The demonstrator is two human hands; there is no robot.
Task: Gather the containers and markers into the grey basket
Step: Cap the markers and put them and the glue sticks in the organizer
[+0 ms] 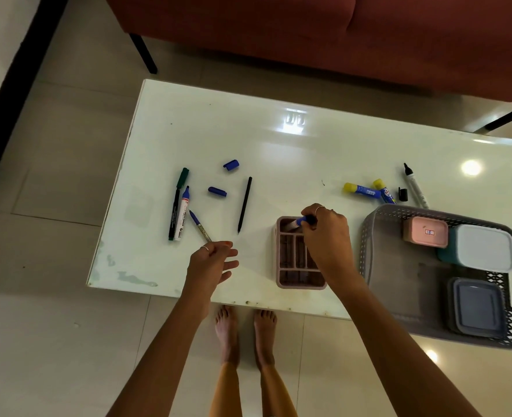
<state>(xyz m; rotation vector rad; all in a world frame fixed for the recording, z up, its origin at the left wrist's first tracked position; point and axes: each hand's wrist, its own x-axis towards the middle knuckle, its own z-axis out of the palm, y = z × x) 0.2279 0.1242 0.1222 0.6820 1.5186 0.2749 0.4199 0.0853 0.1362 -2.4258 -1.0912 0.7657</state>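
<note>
Blue marker (304, 220) gripped in the right hand (327, 233) over the pink organiser (298, 254). Left hand (211, 263) pinches a thin blue pen (200, 226), grey basket (399, 266) at right.

Overhead indoor light, moderate in level, with a warm cast. The glossy white table (279, 152) returns a bright rectangular glare patch well beyond the right hand (324, 233) and a round hotspot far to that hand's right; a smaller round reflection lies on the floor tiles (68, 176) below the right forearm. Shadows under the left hand (211, 263) are faint and diffuse. Wide-angle distortion bends the table edges and stretches both forearms toward the lower corners. Focus is fairly even; fine detail is soft throughout.
</note>
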